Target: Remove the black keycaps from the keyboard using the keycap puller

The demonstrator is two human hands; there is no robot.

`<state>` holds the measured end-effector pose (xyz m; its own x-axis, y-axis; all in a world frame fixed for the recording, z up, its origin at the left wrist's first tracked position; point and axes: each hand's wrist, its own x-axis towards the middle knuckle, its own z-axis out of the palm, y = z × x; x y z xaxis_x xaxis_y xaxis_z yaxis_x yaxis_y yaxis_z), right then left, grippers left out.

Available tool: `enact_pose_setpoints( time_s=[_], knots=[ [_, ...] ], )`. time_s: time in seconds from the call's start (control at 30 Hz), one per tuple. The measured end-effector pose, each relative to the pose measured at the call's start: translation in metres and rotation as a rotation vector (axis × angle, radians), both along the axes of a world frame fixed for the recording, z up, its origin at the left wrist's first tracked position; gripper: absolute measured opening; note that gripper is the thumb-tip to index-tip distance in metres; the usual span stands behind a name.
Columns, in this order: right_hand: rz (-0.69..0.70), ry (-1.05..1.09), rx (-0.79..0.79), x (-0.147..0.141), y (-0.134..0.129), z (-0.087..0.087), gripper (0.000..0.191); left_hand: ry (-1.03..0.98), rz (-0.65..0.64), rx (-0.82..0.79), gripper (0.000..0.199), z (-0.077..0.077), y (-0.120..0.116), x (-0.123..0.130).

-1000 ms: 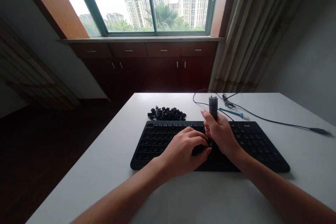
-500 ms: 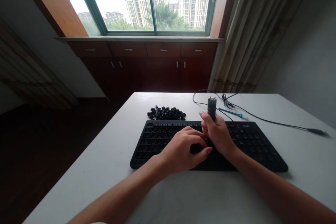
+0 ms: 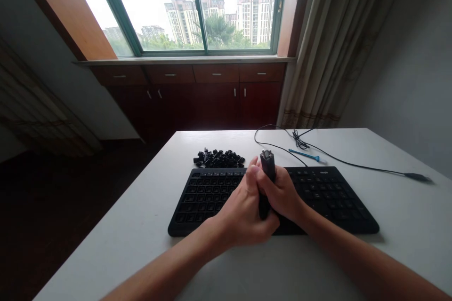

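A black stick-like tool [image 3: 268, 165] with small metal prongs at its upper end stands almost upright over the middle of a black keyboard [image 3: 325, 202]. My right hand [image 3: 285, 193] is closed round its shaft from the right. Wrapped about the same tool lower down and on its left side is my left hand [image 3: 243, 211], its thumb near the bottom. The two hands touch. Many sockets on the keyboard's left side have no keycaps, while keys show on the right side. Fingers hide the tool's lower end and the keys beneath.
Loose black pieces, apparently keycaps, form a pile [image 3: 219, 158] behind the keyboard. To the right lie a blue slim tool [image 3: 304, 154] and a black cable [image 3: 356, 162] with a bundled loop. All rest on a white table [image 3: 116, 240] facing a window and cabinets.
My left hand has risen from the keys onto the tool, closing against my right hand. The tool has come closer and tilted slightly. The view has shifted a little.
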<state>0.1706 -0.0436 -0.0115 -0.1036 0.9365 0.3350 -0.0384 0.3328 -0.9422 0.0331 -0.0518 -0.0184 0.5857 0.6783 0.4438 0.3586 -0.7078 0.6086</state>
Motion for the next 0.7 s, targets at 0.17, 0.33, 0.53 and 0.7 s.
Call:
enact_pose_setpoints(
  time_s=[0.17,0.33,0.53,0.7],
  knots=[
    [-0.146,0.152,0.035,0.001,0.001,-0.001,0.039,-0.016,-0.051,0.088,0.104,0.002,0.007,0.021],
    [-0.151,0.191,0.043,0.000,0.004,-0.003,0.043,-0.062,-0.091,0.098,0.105,-0.005,0.009,0.024],
    [-0.177,0.178,0.037,0.003,0.001,-0.005,0.046,-0.081,-0.085,-0.003,0.100,-0.002,0.007,0.022],
    [-0.173,0.204,0.075,0.003,0.001,-0.003,0.047,-0.119,-0.090,-0.027,0.095,0.003,0.005,0.023]
  ],
)
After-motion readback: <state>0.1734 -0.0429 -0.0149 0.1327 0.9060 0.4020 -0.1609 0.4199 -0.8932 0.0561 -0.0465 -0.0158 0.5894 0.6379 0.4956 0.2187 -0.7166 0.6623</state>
